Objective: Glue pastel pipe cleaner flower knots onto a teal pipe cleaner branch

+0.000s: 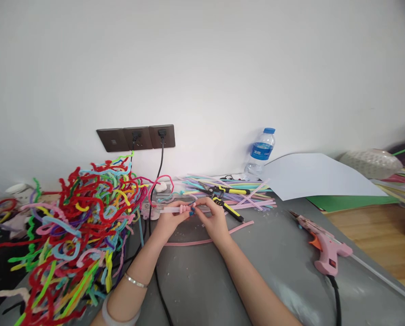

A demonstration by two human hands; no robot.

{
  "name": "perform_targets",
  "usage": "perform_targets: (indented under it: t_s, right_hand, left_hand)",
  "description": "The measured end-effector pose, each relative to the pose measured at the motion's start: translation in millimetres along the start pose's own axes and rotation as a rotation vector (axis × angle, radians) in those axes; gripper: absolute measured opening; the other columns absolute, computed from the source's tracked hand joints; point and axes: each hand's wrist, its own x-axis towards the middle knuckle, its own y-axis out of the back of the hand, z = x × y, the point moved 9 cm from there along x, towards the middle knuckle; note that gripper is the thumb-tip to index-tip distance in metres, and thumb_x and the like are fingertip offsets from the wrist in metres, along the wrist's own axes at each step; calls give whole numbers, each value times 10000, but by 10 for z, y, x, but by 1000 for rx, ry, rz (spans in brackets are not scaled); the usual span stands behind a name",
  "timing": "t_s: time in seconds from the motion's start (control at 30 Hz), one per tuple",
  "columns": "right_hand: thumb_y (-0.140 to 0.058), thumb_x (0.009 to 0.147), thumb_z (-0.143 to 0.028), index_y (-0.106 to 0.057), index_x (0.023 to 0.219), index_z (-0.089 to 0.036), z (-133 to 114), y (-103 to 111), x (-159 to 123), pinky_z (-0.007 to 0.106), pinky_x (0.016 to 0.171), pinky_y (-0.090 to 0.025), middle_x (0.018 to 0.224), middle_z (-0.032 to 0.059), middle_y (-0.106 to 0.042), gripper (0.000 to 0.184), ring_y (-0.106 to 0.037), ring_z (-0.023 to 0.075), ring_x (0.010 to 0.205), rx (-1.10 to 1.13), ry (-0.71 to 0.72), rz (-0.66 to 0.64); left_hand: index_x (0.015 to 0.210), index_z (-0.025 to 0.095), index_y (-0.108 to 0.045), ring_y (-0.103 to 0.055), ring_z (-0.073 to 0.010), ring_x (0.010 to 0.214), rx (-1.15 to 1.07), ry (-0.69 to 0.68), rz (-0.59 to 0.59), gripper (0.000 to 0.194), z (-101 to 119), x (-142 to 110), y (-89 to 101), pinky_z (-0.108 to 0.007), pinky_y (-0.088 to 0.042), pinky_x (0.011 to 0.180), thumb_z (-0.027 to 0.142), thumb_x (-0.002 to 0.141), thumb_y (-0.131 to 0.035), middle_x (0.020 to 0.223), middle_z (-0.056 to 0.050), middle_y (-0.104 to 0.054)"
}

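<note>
Both hands meet above the grey table around a pink pipe cleaner [184, 208], which is wound in a tight coil about a pale translucent rod [168, 209]. My left hand [170, 224] is closed, its thumb and fingers gripping the coil and rod. From the other side, the fingertips of my right hand [214, 221] pinch the coil's end. Small blue spots show at the fingertips; I cannot tell what they are. A longer pink pipe cleaner [189, 244] lies flat under my wrists. Just behind the hands, yellow-and-black pliers [228, 209] rest on pastel pipe cleaners [257, 197].
A big tangled heap of colourful pipe cleaners [83, 226] covers the left. On the right lies a pink glue gun [325, 246] with its cord. A water bottle [261, 151] leans at the wall beside white paper [320, 174]. A black cable [157, 267] crosses the table.
</note>
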Motion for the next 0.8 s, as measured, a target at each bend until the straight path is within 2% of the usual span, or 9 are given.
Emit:
perform_targets:
  t_s: [0.1, 0.23, 0.33, 0.47, 0.57, 0.8]
  right_hand:
    - [-575, 897, -164, -617, 855, -236, -7, -17, -2, 322, 743, -517, 837, 37, -700, 93, -664, 207, 795, -3, -1, -7]
    - [-564, 901, -168, -586, 826, -236, -49, -1, 13, 353, 813, -503, 922, 58, -665, 104, -642, 225, 915, 2, 26, 12]
    - [-567, 904, -162, -569, 821, -235, -52, 7, 25, 343, 798, -494, 873, 41, -640, 110, -622, 213, 870, 3, 37, 14]
    - [-600, 889, -157, -618, 915, -227, -9, -43, 22, 331, 775, -505, 894, 43, -672, 76, -637, 208, 848, -8, 30, -27]
    - [-603, 896, -162, -656, 929, -226, 20, -74, 17, 336, 785, -513, 915, 50, -685, 89, -652, 216, 878, -24, 28, -56]
    - [-601, 912, -172, -675, 896, -235, 42, -37, 10, 356, 787, -485, 891, 49, -677, 98, -645, 231, 874, -103, 14, -55]
  left_hand:
    - [826, 140, -748, -674, -175, 701, -27, 11, 15, 435, -13, 1, 18, -326, -611, 703, 428, 553, -926, 753, -18, -707]
    - [872, 142, -762, -710, -207, 789, -68, 26, 22, 457, -6, -20, 37, -346, -620, 745, 436, 564, -926, 864, -59, -743]
    - [842, 140, -756, -718, -222, 857, -97, 23, 33, 457, 10, -35, 57, -355, -623, 788, 455, 560, -929, 916, -73, -748]
    - [786, 136, -738, -716, -231, 892, -119, 11, 49, 473, 31, -37, 76, -372, -626, 821, 487, 536, -935, 914, -69, -745]
    - [840, 133, -750, -718, -246, 916, -120, 5, 51, 480, 49, -33, 70, -382, -628, 824, 482, 562, -927, 933, -80, -748]
    - [916, 150, -767, -715, -224, 876, -83, -44, 64, 475, 138, -38, 98, -331, -605, 782, 430, 569, -931, 893, -68, -743]
